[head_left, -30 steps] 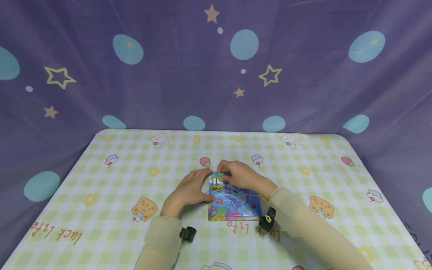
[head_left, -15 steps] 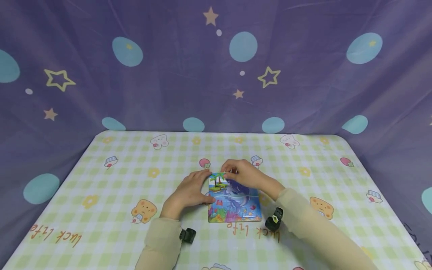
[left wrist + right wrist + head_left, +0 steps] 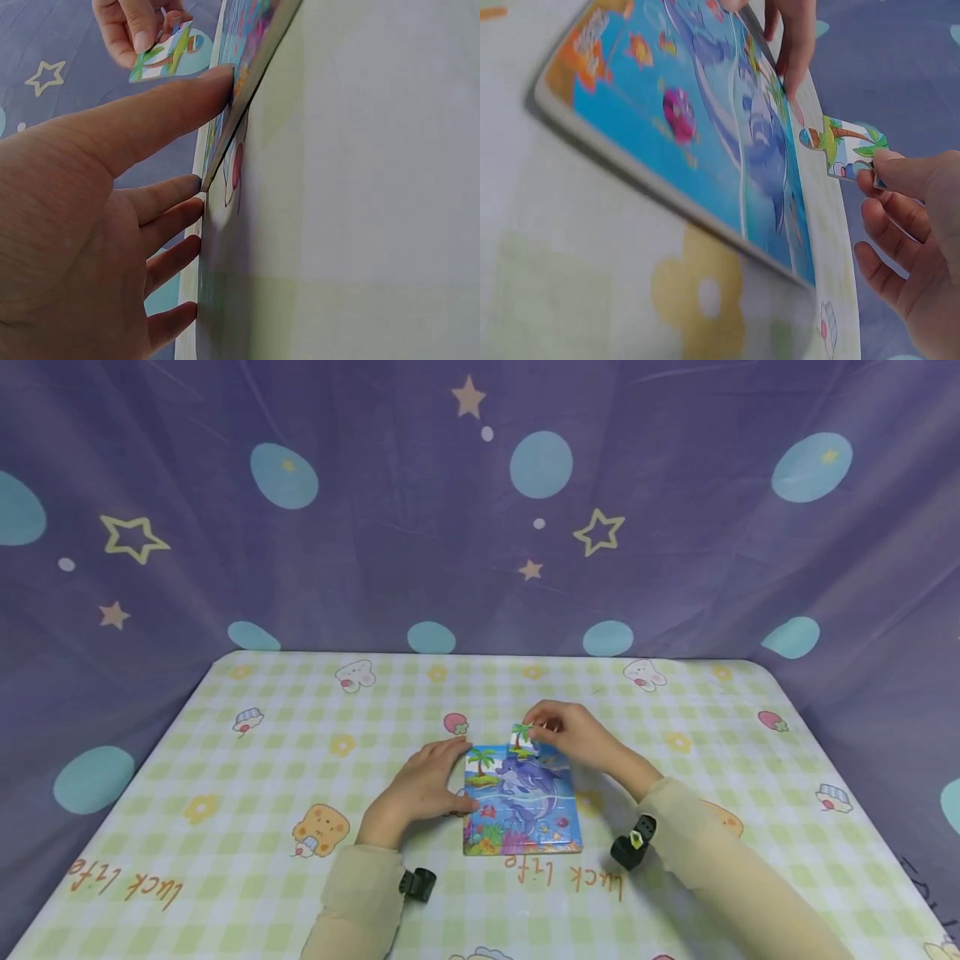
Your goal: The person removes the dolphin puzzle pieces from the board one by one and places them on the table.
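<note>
A square jigsaw puzzle with a dolphin and sea picture lies flat on the table. My left hand rests at its left side: the thumb presses on the board's edge, and the fairly straight fingers touch the far left corner and the tablecloth, as the left wrist view shows. Just above the puzzle's far edge, my right hand pinches a puzzle piece between thumb and index finger. This piece carries a palm tree and is raised off the board. Another palm tree shows in the board's far left corner.
A green-and-white checked tablecloth with cartoon prints covers the table. Behind and beside it hangs a purple curtain with stars and blue ovals. Each wrist wears a small black camera, one of them the right camera.
The right hand has moved right and up from the puzzle's far left part, with the palm-tree piece now plainly seen lifted in its fingers. My left hand has stayed put.
</note>
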{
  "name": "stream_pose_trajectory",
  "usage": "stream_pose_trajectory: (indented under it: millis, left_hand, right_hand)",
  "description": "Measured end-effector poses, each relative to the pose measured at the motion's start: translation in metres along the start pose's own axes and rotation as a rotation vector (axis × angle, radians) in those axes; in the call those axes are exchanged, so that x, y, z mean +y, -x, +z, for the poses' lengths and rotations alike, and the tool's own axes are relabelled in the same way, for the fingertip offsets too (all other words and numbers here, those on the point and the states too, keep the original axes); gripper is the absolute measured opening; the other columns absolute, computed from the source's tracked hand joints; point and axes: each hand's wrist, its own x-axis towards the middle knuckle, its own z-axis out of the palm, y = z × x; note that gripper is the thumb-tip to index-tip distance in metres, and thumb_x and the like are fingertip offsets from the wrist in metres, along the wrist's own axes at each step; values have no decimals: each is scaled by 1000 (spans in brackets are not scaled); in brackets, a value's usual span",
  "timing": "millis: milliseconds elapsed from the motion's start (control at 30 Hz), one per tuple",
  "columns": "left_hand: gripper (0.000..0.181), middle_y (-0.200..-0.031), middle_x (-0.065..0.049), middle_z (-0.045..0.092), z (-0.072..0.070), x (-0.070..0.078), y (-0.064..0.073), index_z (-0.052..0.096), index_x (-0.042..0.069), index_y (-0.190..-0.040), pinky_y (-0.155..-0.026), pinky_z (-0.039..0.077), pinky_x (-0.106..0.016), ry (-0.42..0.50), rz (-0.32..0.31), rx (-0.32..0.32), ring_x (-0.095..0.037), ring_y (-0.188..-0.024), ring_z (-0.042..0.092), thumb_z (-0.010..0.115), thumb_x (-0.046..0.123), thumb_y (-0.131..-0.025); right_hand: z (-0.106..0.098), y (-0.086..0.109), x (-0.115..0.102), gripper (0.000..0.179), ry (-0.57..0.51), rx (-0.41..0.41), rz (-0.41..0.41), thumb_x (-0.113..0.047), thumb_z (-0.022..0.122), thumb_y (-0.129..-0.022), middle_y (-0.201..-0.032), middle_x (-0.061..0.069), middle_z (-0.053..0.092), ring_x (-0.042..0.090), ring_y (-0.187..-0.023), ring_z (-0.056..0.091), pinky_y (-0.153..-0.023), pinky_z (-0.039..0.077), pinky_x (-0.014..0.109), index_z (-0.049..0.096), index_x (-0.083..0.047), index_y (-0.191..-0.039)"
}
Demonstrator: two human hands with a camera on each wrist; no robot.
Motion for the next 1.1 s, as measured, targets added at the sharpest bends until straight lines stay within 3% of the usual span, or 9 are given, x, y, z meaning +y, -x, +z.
stream_pose_trajectory:
  millis: [500,1100]
  left_hand:
    - [88,-158,-8,34,-1,1,1,39,8,-151,-119,20,-50,-2,2,-1,-34,-145,26,81,35,-79]
    - [88,-158,-9,34,-1,2,2,40,8,-151,-119,20,-50,-9,7,-1,-35,-145,26,82,36,-78]
  right_hand:
    - [-23,8,28,11,46,101,44,-10,69,-93,-86,0,69,14,-74,60,-68,51,31,71,-7,-103]
    - [-58,5,53,15,121,102,121,-8,63,-97,-88,6,70,21,-80,65,-74,52,38,71,-4,-109]
